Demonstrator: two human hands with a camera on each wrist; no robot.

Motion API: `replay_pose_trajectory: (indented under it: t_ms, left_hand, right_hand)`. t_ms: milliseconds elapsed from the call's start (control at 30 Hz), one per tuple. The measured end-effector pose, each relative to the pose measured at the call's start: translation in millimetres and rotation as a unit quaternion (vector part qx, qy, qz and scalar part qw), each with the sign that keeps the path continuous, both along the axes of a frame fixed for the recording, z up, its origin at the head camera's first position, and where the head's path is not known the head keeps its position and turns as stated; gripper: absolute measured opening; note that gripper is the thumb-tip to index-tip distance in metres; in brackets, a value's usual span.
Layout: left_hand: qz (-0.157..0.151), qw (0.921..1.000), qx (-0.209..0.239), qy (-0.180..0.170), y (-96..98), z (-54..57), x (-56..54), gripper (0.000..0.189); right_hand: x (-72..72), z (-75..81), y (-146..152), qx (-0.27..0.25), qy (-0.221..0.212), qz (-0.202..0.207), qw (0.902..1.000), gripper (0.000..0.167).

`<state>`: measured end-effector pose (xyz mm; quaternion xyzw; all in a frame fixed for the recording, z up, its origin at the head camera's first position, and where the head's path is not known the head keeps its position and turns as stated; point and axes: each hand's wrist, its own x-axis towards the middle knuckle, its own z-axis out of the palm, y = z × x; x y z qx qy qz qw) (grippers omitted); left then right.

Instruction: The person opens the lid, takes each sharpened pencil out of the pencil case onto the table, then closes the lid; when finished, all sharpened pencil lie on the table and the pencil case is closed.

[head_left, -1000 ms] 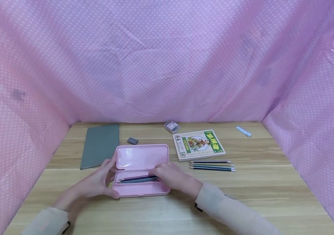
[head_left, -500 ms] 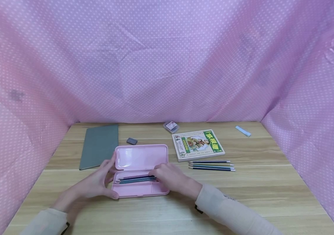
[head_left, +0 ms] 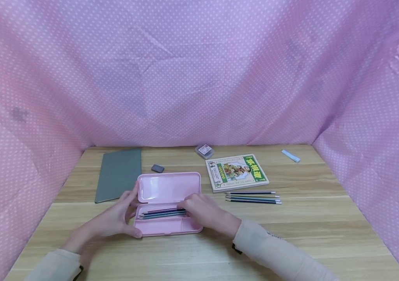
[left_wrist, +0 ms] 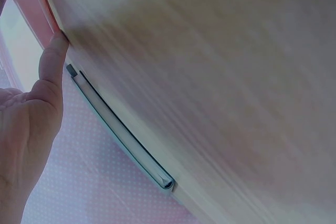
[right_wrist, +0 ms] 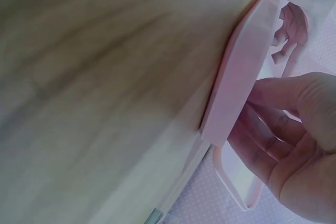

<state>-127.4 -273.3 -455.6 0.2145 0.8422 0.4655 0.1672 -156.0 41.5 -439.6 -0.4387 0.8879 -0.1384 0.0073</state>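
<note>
A pink pencil case lies with its lid raised, its tray divided into compartments. Several dark and blue pencils lie in the rear compartment, their right ends hidden beneath my right hand. That hand reaches over the case's right end, fingers curled down onto the pencils; in the right wrist view its fingertips disappear behind the case wall. My left hand holds the left end of the case, thumb at the front corner and index finger along the lid's edge. The left wrist view shows one straight digit touching the case.
A grey-green notebook lies at left, near a dark eraser. Behind the case is a small clear box. To the right are an illustrated book, several loose pencils and a light-blue strip. Pink dotted cloth surrounds the table.
Hardly anything differs. The pencils in the case have shifted slightly under my right hand. My left hand stays at the left end of the case.
</note>
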Motion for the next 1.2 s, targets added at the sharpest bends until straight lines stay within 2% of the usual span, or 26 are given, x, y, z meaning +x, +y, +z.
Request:
replay_pose_trajectory:
  t_ms: [567,967,1200]
  left_hand:
    - [0.001,1.0000,0.001,0.004,-0.8,-1.9,-1.3,0.147]
    - [-0.001,1.0000,0.006,0.000,-0.4,-1.4,-1.1,0.147]
    - [-0.001,1.0000,0.003,0.001,-0.6,-1.9,-1.5,0.146]
  right_hand:
    - [-3.1,1.4,4.0,-0.016,-0.048,-0.008,0.9987,0.032]
    - [-8.2,14.7,19.5,-0.038,-0.097,-0.005,0.9945,0.034]
    - [-12.0,27.5,44.6,-0.065,-0.094,0.017,0.9933,0.027]
